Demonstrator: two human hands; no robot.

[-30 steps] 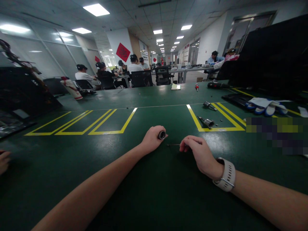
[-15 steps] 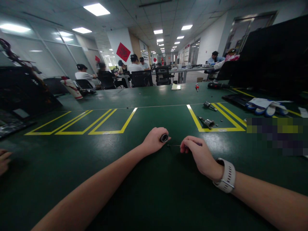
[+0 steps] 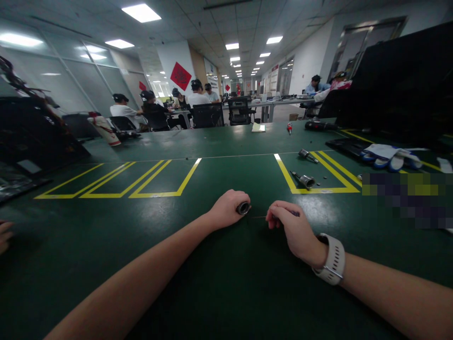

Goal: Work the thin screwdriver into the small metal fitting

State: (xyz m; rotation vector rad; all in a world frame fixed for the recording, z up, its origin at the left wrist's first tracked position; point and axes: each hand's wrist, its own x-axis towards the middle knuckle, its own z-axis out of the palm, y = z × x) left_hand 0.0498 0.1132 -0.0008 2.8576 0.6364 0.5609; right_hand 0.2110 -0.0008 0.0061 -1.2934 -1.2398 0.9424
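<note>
My left hand [image 3: 226,208] rests on the green table [image 3: 212,283] and grips a short metal sleeve [image 3: 243,208], its open end facing right. My right hand [image 3: 290,226], with a white watch [image 3: 334,259] on the wrist, pinches the end of a thin metal rod [image 3: 260,217] that lies along the table. The rod's left tip sits right at the mouth of the sleeve.
Yellow tape marks boxes on the table [image 3: 166,182]. Two metal parts [image 3: 304,179] [image 3: 306,154] lie inside the right box. White and blue gloves [image 3: 389,156] lie at far right beside a black case [image 3: 399,80]. Another person's hand [image 3: 5,233] shows at the left edge. People sit at desks behind.
My left hand has slid the sleeve a little to the right and down, so the gap to the rod's tip has closed. My right hand has barely moved.
</note>
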